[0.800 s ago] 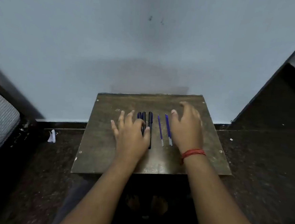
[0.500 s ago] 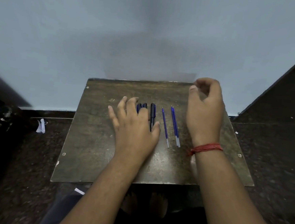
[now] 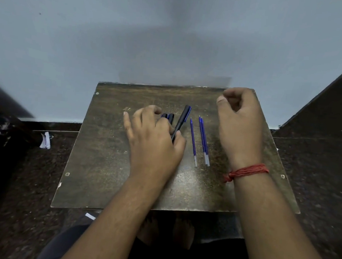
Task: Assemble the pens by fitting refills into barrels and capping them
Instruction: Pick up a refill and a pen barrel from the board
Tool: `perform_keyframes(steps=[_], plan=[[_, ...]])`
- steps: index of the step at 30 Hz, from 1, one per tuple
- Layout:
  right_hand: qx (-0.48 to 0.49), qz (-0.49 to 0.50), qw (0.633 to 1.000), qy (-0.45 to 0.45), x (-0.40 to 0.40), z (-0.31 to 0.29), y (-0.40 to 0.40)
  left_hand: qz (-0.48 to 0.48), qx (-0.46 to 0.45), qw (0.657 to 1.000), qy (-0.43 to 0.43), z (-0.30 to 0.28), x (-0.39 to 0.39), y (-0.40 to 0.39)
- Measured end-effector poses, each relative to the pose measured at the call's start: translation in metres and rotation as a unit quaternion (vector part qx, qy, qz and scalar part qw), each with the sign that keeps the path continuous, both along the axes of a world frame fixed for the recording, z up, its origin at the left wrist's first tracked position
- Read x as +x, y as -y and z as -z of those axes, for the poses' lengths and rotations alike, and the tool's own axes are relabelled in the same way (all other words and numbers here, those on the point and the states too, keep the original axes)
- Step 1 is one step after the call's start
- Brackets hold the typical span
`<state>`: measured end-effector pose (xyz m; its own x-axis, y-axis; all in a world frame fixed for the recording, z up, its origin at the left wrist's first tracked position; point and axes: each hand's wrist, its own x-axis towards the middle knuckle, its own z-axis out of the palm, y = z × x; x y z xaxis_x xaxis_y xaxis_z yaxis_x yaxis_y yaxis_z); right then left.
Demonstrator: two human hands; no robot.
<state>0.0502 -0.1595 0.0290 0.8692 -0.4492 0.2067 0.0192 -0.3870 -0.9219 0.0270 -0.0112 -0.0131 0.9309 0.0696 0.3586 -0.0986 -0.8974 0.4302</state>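
On the dark wooden counter [image 3: 102, 164], the left hand [image 3: 154, 142] pinches a black capped pen [image 3: 181, 122] between thumb and fingers, its far end tilted up and to the right. Two more black pens [image 3: 169, 117] lie partly hidden under that hand's fingers. Just right of them, three blue refills [image 3: 200, 139] lie side by side on the counter, tips pointing far, two of them touching. The right hand [image 3: 240, 122], a red thread [image 3: 246, 172] tied at its wrist, hovers right of the refills with fingers curled, holding nothing.
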Motion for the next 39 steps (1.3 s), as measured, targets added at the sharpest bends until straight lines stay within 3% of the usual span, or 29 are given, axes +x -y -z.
perform_keyframes(steps=[3,6,15,25,30,32,34,36,39], plan=[[0.023,-0.069,0.994,-0.08,0.002,0.005,0.001,0.034,-0.069,0.996,0.05,-0.007,-0.004,0.002],[0.131,-0.17,0.967,-0.14,0.002,0.009,-0.001,0.09,-0.106,0.99,0.026,-0.013,-0.01,0.008],[0.202,-0.276,0.929,-0.145,-0.003,0.015,-0.006,0.131,-0.317,0.936,-0.085,-0.018,-0.017,0.014],[0.216,-0.273,0.931,-0.111,-0.007,0.012,-0.006,0.151,-0.313,0.93,-0.118,-0.021,-0.016,0.015],[0.341,-0.126,0.932,-0.009,0.008,-0.004,0.029,0.188,-0.312,0.919,-0.154,-0.011,-0.03,0.008],[0.244,-0.112,0.963,-0.014,0.007,-0.003,0.043,0.177,-0.345,0.909,-0.155,-0.01,-0.033,0.006],[0.075,-0.141,0.984,-0.081,0.001,0.006,0.038,0.153,-0.386,0.899,-0.136,-0.012,-0.027,0.005],[-0.072,-0.171,0.975,-0.121,-0.003,0.013,0.024,0.13,-0.408,0.897,-0.112,-0.012,-0.02,0.005],[-0.186,-0.186,0.953,-0.149,-0.005,0.015,0.002,0.097,-0.415,0.901,-0.084,-0.012,-0.015,0.002]])
